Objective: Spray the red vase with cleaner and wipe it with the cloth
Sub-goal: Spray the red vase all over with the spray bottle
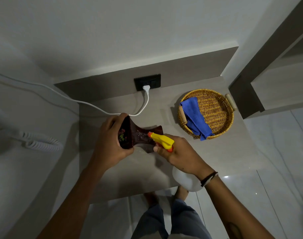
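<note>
My left hand [111, 142] grips the dark red vase [138, 135] by one flared end and holds it tipped sideways above the table. Fine droplets show on the vase's narrow waist. My right hand [178, 152] is closed around a spray bottle [164, 140] with a yellow head, an orange nozzle and a white body. The nozzle sits right against the vase's middle. A blue cloth [195, 116] lies draped over the left side of a wicker basket [218, 109] at the right of the table.
The grey table [216, 152] stands against a wall with a black socket [147, 81]. A white plug and cable [88, 104] run left across the table's back. A coiled white cord [40, 142] lies at the left. My feet stand below the table's front edge.
</note>
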`<state>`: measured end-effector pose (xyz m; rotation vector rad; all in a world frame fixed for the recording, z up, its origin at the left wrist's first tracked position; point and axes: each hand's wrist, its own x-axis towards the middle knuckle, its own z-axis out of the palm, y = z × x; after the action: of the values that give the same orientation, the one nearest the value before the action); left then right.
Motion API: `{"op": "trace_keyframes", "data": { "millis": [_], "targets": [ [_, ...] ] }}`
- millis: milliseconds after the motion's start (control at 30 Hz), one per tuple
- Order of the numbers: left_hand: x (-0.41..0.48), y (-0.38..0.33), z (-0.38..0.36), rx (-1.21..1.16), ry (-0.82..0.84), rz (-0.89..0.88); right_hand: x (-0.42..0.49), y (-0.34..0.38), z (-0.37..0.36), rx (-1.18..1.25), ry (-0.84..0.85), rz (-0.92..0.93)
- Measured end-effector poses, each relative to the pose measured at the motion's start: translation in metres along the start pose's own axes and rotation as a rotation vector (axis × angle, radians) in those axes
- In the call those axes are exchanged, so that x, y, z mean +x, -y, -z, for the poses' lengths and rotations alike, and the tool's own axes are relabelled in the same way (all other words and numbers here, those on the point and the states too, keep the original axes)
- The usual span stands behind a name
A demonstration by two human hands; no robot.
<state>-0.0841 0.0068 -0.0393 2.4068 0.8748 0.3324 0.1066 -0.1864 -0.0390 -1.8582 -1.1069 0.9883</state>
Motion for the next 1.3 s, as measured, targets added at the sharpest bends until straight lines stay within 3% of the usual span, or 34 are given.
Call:
{"op": "trace_keyframes", "data": {
  "millis": [400,800,933,1067,1200,1300],
  "targets": [
    [0.000,-0.005,0.000,0.014,0.007,0.000,-0.003,-0.012,0.004,-0.038,0.039,-0.036],
    [0.003,-0.028,0.003,0.178,-0.003,-0.020,-0.019,-0.020,0.013,-0.029,-0.155,-0.091],
    [0.020,-0.067,-0.010,0.396,0.093,-0.095,-0.023,-0.023,0.021,0.036,-0.288,-0.119],
    [0.030,-0.086,-0.023,0.542,0.141,-0.117,-0.027,-0.026,0.030,0.035,-0.299,-0.125],
    [0.039,-0.082,-0.020,0.558,0.298,-0.104,-0.032,-0.029,0.036,0.006,-0.286,-0.111],
    [0.046,-0.068,-0.006,0.536,0.463,-0.256,-0.038,-0.033,0.038,0.018,-0.318,-0.137]
  ]
}}
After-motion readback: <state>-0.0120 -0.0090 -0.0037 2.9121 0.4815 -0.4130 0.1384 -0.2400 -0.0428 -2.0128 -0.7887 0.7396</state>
